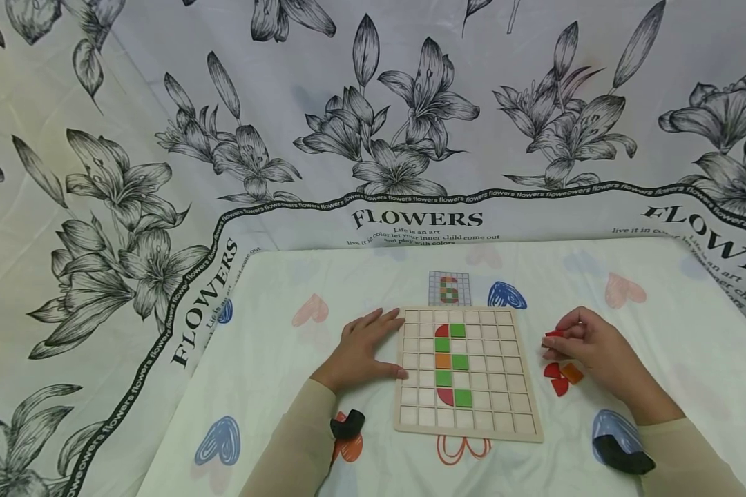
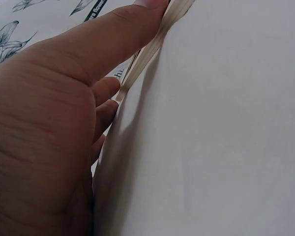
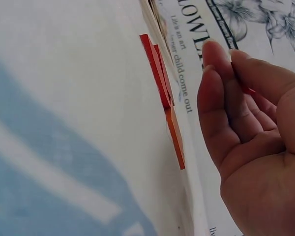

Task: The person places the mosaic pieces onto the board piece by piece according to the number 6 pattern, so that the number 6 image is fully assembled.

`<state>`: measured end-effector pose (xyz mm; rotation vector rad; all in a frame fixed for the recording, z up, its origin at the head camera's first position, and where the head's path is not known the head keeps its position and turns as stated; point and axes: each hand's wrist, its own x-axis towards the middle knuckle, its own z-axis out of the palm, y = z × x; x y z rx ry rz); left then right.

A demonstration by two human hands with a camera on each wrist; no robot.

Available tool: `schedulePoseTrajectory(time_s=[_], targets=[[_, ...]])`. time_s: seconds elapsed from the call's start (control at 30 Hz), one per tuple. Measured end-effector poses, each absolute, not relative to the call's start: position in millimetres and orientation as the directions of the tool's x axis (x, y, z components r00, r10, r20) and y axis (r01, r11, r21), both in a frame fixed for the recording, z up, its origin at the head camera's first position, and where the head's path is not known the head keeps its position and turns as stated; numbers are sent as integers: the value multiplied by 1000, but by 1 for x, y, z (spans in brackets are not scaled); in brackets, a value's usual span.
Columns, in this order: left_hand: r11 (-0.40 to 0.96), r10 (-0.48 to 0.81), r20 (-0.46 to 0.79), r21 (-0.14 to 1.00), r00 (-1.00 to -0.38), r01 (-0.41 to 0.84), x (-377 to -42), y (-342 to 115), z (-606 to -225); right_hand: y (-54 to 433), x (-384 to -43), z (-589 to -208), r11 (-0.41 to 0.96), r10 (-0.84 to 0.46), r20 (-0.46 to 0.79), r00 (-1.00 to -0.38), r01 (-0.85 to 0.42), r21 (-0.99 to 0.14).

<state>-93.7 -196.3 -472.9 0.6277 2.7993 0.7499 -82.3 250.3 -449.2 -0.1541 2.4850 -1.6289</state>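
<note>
A square wooden grid board (image 1: 491, 417) lies on the table with green, orange and red tiles set in some of its cells. My left hand (image 1: 363, 352) rests at the board's left edge, thumb and fingertips touching the rim; the left wrist view shows the thumb against the wooden edge (image 2: 152, 49). Right of the board, my right hand (image 1: 597, 352) pinches a red tile (image 1: 555, 334) between thumb and fingers, raised off the cloth. Fingers mostly hide that tile in the right wrist view. Below this hand lie two red quarter-round tiles (image 1: 559, 386) and an orange tile (image 1: 572, 373).
Behind the board lies a small pattern card (image 1: 432, 290) with a coloured figure on a grid. A heart-printed cloth (image 1: 273, 331) covers the table. A flower-printed curtain (image 1: 323, 62) hangs behind and at the sides. Black bands (image 1: 622, 455) sit at both wrists.
</note>
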Motion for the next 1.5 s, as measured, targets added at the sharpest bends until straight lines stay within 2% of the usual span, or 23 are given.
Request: schedulePoseTrajectory(time_s=[0.17,0.33,0.43,0.63,1.0,1.3,1.5], targets=[[785,437,-62,513,-897,347,-93,-196,-473,249,-82,-447,446,-163,-87,-983,5,-895],[784,440,-63,513,-896,349,-93,-197,-472,250,-81,-447,504,-172,-24,-985,-67,-861],[787,439,-67,509,-896,348,-93,-197,-472,251,-81,-448,478,-179,-2,-984,-85,-874],[785,444,-63,508,-894,354,-94,-196,-472,251,-82,-447,383,-154,-36,-987,-26,-924],[789,437,-70,509,-896,345,-95,-196,-473,240,-76,-442,414,-161,-9,-987,-59,-908],[780,439,-61,521,-896,346,-94,-196,-471,230,-75,-441,339,-216,-3,-976,-72,-938],[780,440,-60,520,-896,348,-94,-196,-470,222,-77,-441,385,-217,-11,-976,-75,-920]])
